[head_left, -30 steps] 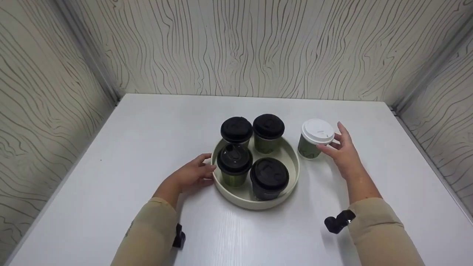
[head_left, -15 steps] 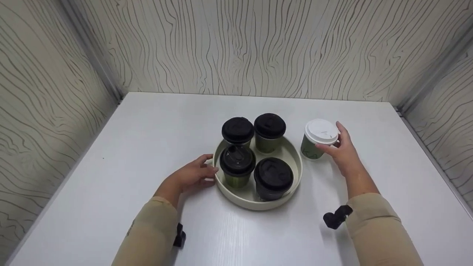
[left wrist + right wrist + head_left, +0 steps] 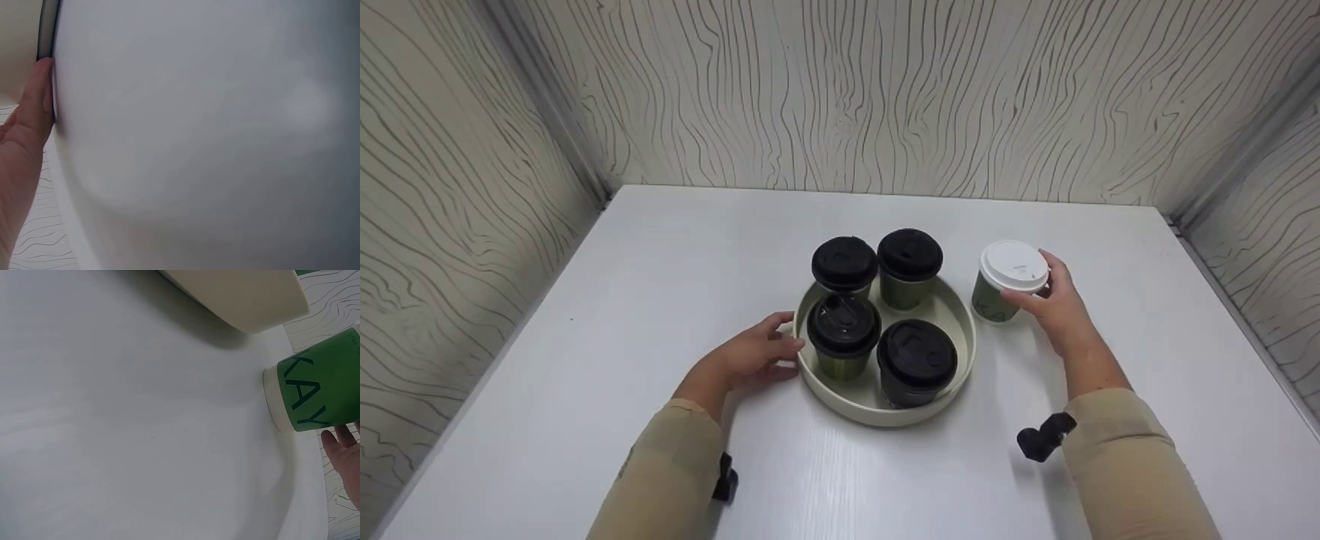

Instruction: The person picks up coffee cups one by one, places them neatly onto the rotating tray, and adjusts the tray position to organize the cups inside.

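Observation:
A paper cup (image 3: 996,300) with a white lid and a green sleeve stands upright on the table, right of a round cream tray (image 3: 877,416). My right hand (image 3: 1054,304) holds this cup from its right side, thumb in front and fingers behind. In the right wrist view, "KAY" shows on the green cup (image 3: 320,385). My left hand (image 3: 746,354) holds the left edge of the tray, its thumb at the rim. Several cups with black lids stand in the tray, among them a dark cup (image 3: 916,364) at the front right.
The white table (image 3: 585,360) ends at a patterned back wall (image 3: 840,97). Patterned side panels rise at left and right. A black wrist mount (image 3: 1046,437) hangs by the right sleeve.
The right hand's fingers have closed in around the white-lidded cup. The whole head view has shifted slightly. The left hand stays at the tray's edge.

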`<state>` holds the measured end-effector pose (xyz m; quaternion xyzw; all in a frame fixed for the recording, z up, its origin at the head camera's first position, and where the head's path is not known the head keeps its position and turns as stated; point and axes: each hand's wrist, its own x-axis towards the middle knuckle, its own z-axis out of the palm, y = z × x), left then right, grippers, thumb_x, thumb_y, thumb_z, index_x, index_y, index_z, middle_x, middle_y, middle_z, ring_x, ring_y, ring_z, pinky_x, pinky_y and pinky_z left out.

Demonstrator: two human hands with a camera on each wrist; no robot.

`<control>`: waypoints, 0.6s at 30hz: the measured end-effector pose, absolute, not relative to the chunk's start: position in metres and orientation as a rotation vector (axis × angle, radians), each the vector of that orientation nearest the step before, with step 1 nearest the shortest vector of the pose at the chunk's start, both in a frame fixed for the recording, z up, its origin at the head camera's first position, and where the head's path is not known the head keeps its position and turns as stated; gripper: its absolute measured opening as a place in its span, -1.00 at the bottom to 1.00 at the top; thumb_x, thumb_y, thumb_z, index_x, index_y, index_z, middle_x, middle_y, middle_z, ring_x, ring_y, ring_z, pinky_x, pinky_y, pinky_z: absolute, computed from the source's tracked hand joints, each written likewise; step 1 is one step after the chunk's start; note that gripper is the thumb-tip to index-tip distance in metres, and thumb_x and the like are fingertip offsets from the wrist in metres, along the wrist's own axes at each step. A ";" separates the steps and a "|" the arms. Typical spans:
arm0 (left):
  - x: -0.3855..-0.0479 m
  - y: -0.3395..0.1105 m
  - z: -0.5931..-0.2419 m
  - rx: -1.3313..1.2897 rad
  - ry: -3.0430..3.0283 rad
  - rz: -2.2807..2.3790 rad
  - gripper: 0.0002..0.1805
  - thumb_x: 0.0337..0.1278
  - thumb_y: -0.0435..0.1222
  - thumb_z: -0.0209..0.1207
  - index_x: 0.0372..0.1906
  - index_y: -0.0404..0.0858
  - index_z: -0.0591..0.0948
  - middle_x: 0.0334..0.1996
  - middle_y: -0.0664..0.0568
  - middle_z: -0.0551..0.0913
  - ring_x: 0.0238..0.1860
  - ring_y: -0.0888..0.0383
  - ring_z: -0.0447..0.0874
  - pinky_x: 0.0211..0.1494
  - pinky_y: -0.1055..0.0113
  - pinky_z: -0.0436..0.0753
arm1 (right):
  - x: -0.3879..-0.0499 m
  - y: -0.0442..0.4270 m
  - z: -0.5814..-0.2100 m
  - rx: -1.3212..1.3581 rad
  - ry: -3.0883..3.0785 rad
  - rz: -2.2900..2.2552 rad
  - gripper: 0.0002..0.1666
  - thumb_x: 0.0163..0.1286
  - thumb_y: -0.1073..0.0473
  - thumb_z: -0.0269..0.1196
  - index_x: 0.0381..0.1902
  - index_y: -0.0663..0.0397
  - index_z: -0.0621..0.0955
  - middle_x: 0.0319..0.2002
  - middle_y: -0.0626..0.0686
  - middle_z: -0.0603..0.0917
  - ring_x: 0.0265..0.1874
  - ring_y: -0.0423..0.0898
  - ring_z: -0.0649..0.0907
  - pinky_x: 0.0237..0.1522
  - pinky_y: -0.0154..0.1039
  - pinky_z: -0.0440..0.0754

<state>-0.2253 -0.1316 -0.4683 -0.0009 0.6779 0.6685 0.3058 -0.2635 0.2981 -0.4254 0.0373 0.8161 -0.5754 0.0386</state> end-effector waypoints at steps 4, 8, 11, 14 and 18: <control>-0.224 -0.131 -0.466 -0.011 1.795 1.768 -0.23 0.04 -0.16 0.25 0.34 -0.02 0.15 0.12 -0.18 0.33 0.00 0.05 0.52 0.05 0.16 0.54 | -0.264 0.297 -0.425 0.117 2.486 -1.779 0.33 -0.01 -0.04 0.42 0.42 0.02 -0.24 0.43 0.14 -0.15 0.39 0.12 -0.08 0.35 0.03 0.03; -0.224 -0.132 -0.466 -0.016 1.790 1.769 -0.24 0.04 -0.16 0.25 0.34 -0.02 0.15 0.13 -0.18 0.32 0.01 0.04 0.52 0.05 0.15 0.54 | -0.265 0.297 -0.425 0.125 2.485 -1.782 0.33 -0.02 -0.03 0.42 0.41 0.04 -0.24 0.43 0.14 -0.12 0.39 0.09 -0.07 0.35 0.03 0.01; -0.225 -0.132 -0.466 -0.019 1.794 1.765 -0.25 0.03 -0.15 0.25 0.33 0.00 0.17 0.12 -0.18 0.33 0.01 0.05 0.52 0.04 0.16 0.55 | -0.266 0.296 -0.426 0.124 2.488 -1.794 0.33 -0.02 -0.02 0.43 0.41 0.05 -0.24 0.43 0.15 -0.11 0.39 0.08 -0.06 0.35 0.02 0.02; -0.226 -0.132 -0.467 -0.025 1.787 1.769 -0.25 0.02 -0.15 0.27 0.32 0.02 0.19 0.13 -0.18 0.33 0.02 0.04 0.52 0.03 0.16 0.56 | -0.266 0.296 -0.426 0.121 2.482 -1.815 0.32 -0.02 0.00 0.43 0.41 0.07 -0.23 0.42 0.16 -0.10 0.39 0.08 -0.05 0.35 0.01 0.02; -0.226 -0.132 -0.468 -0.028 1.788 1.769 -0.23 0.01 -0.16 0.27 0.33 0.01 0.17 0.14 -0.18 0.32 0.01 0.04 0.53 0.03 0.17 0.56 | -0.265 0.297 -0.427 0.117 2.465 -1.837 0.32 -0.02 0.00 0.43 0.40 0.07 -0.22 0.42 0.17 -0.11 0.39 0.11 -0.06 0.35 0.03 0.02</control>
